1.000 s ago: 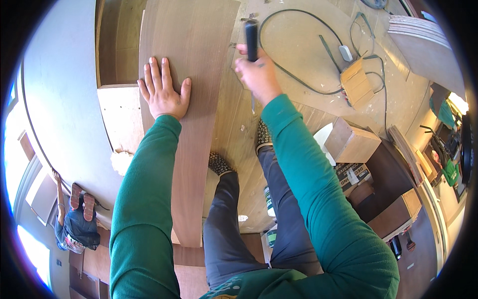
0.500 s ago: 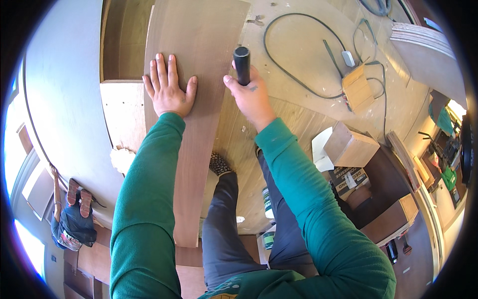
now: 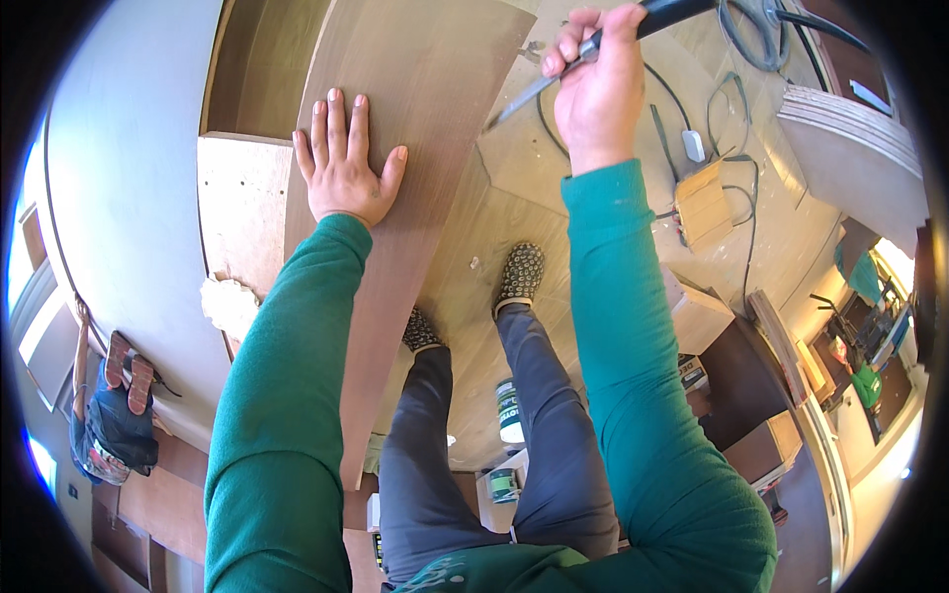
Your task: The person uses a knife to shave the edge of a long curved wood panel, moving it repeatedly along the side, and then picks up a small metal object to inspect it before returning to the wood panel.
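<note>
My left hand point(image 3: 346, 173) lies flat with fingers spread on a long brown wooden panel point(image 3: 430, 84). That panel rests beside and partly over an open wooden box frame point(image 3: 265, 79). Up and to the right of the panel, my right hand point(image 3: 601, 104) is wrapped around a hand tool point(image 3: 672, 14) with a thick black handle and a slim grey metal blade. The blade points down and left toward the panel's far right edge, with its tip near that edge. I cannot tell whether the tool is a file or a chisel.
A black cable point(image 3: 748, 262) and a small wooden block point(image 3: 705, 206) lie on the floor to the right. Wooden boxes point(image 3: 766, 450) stand at the lower right. Cans point(image 3: 509, 410) sit near my legs. Another person point(image 3: 117, 425) is at the far left.
My right hand has risen up and right with the tool, which has tilted from upright so its blade shows. My left hand stays on the panel. My right foot has come into view.
</note>
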